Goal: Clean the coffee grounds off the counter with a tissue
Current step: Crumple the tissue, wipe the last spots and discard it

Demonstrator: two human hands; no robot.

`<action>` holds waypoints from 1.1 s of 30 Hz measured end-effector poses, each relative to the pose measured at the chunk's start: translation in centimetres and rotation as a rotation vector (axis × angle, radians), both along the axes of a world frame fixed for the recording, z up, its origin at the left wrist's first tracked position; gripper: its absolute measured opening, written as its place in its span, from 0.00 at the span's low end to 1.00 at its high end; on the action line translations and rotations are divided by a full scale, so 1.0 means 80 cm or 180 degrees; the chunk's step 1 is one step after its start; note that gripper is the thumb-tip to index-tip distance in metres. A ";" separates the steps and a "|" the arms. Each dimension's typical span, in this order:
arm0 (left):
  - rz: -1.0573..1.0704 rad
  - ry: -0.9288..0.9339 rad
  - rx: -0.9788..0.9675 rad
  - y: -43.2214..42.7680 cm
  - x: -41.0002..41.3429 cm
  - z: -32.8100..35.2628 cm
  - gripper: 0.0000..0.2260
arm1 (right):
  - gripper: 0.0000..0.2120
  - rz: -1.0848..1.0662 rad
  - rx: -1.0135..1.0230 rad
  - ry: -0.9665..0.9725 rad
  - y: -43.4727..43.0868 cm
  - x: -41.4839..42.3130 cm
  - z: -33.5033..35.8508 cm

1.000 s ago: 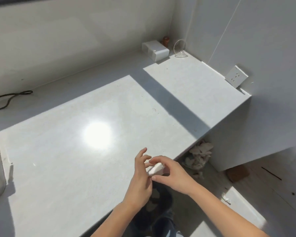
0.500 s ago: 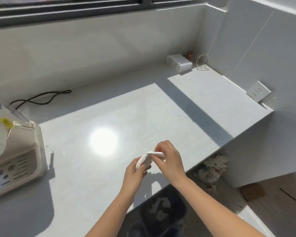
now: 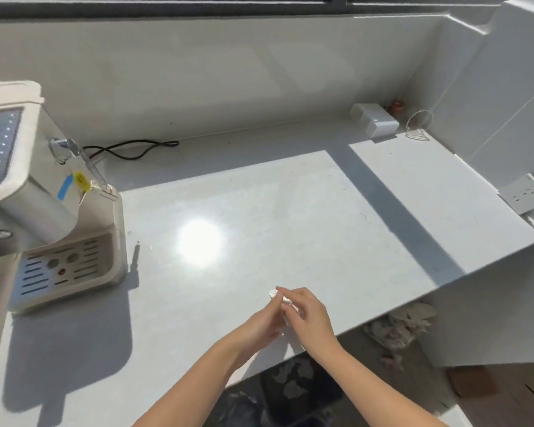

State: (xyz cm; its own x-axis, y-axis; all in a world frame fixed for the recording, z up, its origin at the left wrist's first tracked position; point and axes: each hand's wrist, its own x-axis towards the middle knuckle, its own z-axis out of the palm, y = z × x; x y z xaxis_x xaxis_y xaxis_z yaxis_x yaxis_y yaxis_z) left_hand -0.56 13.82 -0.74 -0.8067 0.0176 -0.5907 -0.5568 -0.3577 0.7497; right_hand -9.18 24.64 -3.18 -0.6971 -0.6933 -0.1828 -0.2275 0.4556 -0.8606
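Over the front edge of the pale counter (image 3: 290, 211), both my hands meet around a small white rolled tissue (image 3: 274, 293). My right hand (image 3: 309, 315) lies over it with fingers curled and pinches it. My left hand (image 3: 264, 323) holds it from below, mostly hidden under the right hand. Only the tissue's tip shows past my fingers. A few tiny dark specks (image 3: 138, 241) lie on the counter next to the coffee machine (image 3: 53, 226). No larger patch of grounds shows.
The coffee machine stands at the left with a black cable (image 3: 136, 149) behind it. A white box (image 3: 375, 123) and a clear stand (image 3: 418, 127) sit in the back right corner. A wall socket (image 3: 524, 194) is at the right. Crumpled tissues (image 3: 401, 326) lie on the floor below.
The view swung left and up, bringing the coffee machine fully into sight. My hands closed tighter together around the tissue, which now shows less.
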 end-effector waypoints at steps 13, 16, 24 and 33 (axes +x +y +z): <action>0.0014 -0.0496 -0.4813 -0.168 0.038 -0.086 0.25 | 0.04 0.1002 0.0890 0.1700 -0.026 -0.075 -0.021; 0.0393 -0.0717 -0.4885 -0.164 0.028 -0.093 0.26 | 0.02 -0.0202 0.0941 0.1373 -0.074 -0.135 -0.022; 0.1007 -0.0899 -0.4633 -0.170 0.025 -0.100 0.24 | 0.04 0.1163 0.0466 0.1475 -0.244 -0.050 -0.038; 0.0765 -0.1067 -0.4787 -0.173 0.026 -0.100 0.25 | 0.04 0.0525 0.0819 0.1954 -0.316 -0.174 -0.040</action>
